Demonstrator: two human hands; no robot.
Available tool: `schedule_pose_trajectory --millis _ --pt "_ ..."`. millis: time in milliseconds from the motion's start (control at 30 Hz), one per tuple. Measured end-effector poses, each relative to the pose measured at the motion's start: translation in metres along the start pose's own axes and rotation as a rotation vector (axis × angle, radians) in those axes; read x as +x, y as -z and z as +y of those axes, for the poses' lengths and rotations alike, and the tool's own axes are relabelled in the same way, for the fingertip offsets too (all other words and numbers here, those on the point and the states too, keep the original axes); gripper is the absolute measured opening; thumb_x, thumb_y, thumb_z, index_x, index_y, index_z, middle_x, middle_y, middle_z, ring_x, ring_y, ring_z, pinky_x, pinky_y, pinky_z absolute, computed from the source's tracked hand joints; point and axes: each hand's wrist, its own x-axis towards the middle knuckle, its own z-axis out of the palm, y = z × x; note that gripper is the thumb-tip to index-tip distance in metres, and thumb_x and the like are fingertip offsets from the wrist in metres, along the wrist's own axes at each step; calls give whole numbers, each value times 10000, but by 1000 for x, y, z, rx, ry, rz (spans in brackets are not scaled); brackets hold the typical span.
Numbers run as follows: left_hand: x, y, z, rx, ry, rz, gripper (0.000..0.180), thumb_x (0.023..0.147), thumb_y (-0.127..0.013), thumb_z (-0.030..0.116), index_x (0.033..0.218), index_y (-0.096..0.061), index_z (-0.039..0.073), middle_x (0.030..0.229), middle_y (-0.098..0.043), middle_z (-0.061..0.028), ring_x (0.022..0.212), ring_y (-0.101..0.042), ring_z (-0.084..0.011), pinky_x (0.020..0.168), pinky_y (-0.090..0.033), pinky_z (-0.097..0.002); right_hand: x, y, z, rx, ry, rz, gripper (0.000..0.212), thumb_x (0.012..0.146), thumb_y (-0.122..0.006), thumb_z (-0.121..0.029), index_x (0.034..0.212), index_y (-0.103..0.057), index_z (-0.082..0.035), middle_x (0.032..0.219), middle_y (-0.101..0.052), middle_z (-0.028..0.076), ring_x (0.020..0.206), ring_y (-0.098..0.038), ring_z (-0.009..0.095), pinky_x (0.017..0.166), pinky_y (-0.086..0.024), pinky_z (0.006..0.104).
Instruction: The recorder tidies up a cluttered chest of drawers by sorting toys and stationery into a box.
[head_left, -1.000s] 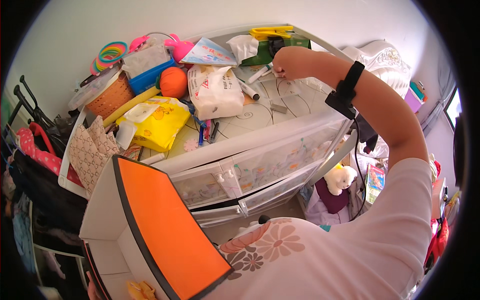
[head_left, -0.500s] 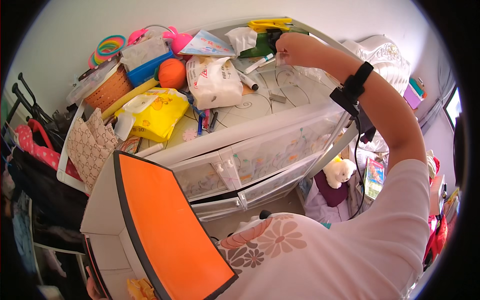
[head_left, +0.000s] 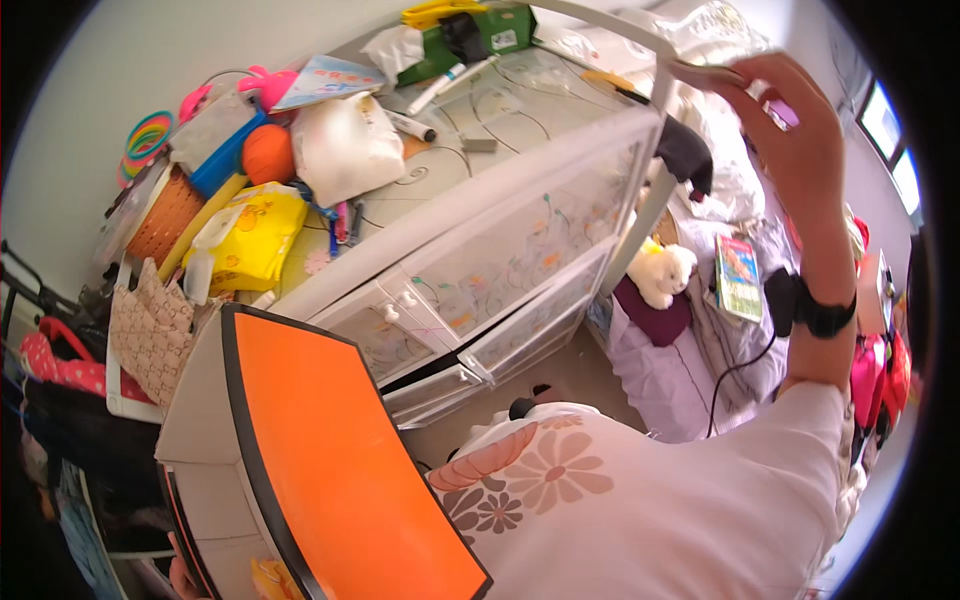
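Hands (head_left: pixel 800 110) apart, yellow bundle (head_left: pixel 272 578) in box (head_left: pixel 205 400)

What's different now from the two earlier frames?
The right hand has moved right, from beside the green package to the white cabinet's right end; whether it took or released anything can't be told. The view has swung too. The orange ball, yellow pack and plush toy stayed put.

1 head-worn fisheye looks down on a nearby cabinet (head_left: pixel 500 230).
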Motion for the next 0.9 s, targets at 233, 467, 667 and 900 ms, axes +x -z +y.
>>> schedule_pose_trajectory --millis 233,467,667,900 --pt "73 58 -59 -286 99 -588 748 740 -672 24 1413 -348 55 1573 -94 -172 1400 -280 -351 1119 -346 -485 -304 85 64 -378 -849 -115 200 817 -727 -173 862 -641 2 763 -650 123 684 -595 205 684 -467 324" --pt "28 -85 -2 -96 -241 -996 114 939 -543 226 898 -559 121 1510 -256 -157 1401 -234 -440 1092 -355 -540 -636 175 4 -18 -1969 386 239 793 -731 -141 957 -614 -14 612 -556 39 474 -537 109 403 -417 213" --pt "-40 -102 29 50 -511 -699 527 823 -616 491 1007 -437 30 1442 -337 -206 1284 -420 -402 994 -463 -518 -761 232 9 -310 -2294 617 262 799 -761 -240 766 -629 -16 698 -604 67 558 -596 158 476 -520 268" --pt "-197 -217 123 100 -479 -553 491 877 -598 388 731 -243 82 1257 -458 -281 1260 -449 -415 1031 -412 -540 -838 336 4 -707 -2536 192 542 790 -731 -514 729 -643 17 607 -575 56 509 -535 148 452 -457 291"
